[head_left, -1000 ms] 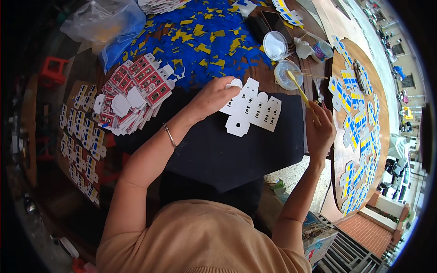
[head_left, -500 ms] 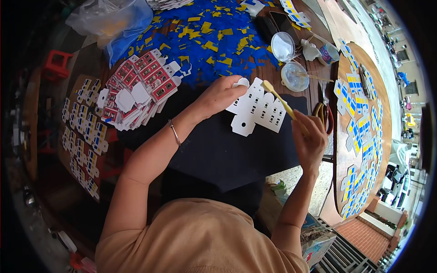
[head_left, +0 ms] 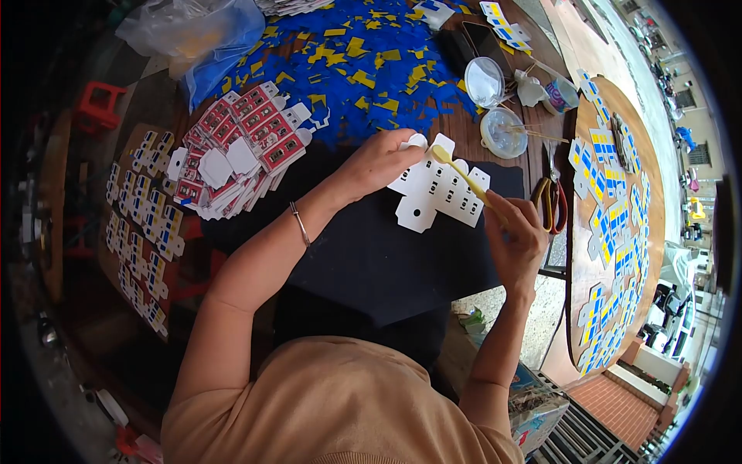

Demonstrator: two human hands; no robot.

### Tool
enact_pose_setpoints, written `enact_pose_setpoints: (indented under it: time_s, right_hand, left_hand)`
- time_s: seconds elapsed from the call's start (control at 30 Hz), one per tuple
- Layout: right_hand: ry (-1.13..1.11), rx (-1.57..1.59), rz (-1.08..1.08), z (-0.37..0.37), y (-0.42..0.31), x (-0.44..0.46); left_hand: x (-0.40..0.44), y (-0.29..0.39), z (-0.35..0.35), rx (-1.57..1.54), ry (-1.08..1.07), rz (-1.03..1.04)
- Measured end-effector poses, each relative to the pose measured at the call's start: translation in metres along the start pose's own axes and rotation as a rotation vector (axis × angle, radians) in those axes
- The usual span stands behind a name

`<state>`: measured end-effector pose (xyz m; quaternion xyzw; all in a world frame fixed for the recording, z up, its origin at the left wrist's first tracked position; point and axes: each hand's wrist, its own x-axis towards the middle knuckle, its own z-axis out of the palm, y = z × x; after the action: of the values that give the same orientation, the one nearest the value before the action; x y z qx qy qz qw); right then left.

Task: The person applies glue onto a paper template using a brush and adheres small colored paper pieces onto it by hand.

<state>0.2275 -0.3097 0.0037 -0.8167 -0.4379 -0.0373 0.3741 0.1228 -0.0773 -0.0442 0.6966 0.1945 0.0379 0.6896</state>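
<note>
A flat white die-cut box card (head_left: 442, 188) with small dark print and a round hole lies on the black cloth (head_left: 371, 255). My left hand (head_left: 384, 161) pinches its upper left corner, fingers curled together. In my right hand (head_left: 516, 236), closed at the lower right of the card, is a slim yellow brush (head_left: 468, 180) shaped like a toothbrush. Its head lies over the card's upper part; whether it touches the surface I cannot tell. Left of my left hand sits a stack of red-and-white printed box cards (head_left: 232, 155).
Blue and yellow paper scraps (head_left: 359, 66) cover the table's far side. Clear plastic tubs (head_left: 502, 133), a phone (head_left: 481, 39) and scissors (head_left: 550, 203) stand or lie at the right. Blue-and-yellow cards fill a round side table (head_left: 581, 255) and a board at the left.
The brush in my right hand has moved slightly left and down, bringing its head over the card. My left hand keeps its hold on the corner.
</note>
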Motion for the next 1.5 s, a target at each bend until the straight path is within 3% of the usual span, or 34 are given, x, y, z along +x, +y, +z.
enact_pose_setpoints:
  time_s: [0.57, 0.67, 0.8, 0.93, 1.1, 1.2, 1.5]
  right_hand:
    - [0.002, -0.031, 0.033, -0.005, 0.01, -0.008]
    - [0.091, 0.028, -0.006, -0.013, 0.015, -0.008]
    - [0.237, 0.085, 0.174, -0.025, 0.029, -0.001]
    - [0.201, -0.235, 0.129, -0.031, 0.054, 0.015]
    - [0.091, -0.353, 0.172, -0.029, 0.052, 0.027]
    - [0.08, -0.346, 0.109, -0.029, 0.051, 0.027]
    - [0.103, -0.017, 0.161, -0.029, 0.019, 0.006]
  left_hand:
    - [0.001, -0.003, -0.001, 0.004, -0.005, 0.0]
    - [0.001, -0.004, -0.001, -0.008, 0.001, 0.004]
    - [0.001, 0.0, 0.0, -0.008, 0.022, -0.032]
    - [0.002, 0.001, -0.004, -0.016, 0.024, -0.016]
    - [0.001, 0.003, 0.001, -0.014, 0.018, 0.024]
    - [-0.003, 0.015, 0.003, -0.143, -0.013, -0.078]
    - [-0.003, 0.011, 0.001, -0.147, -0.031, -0.08]
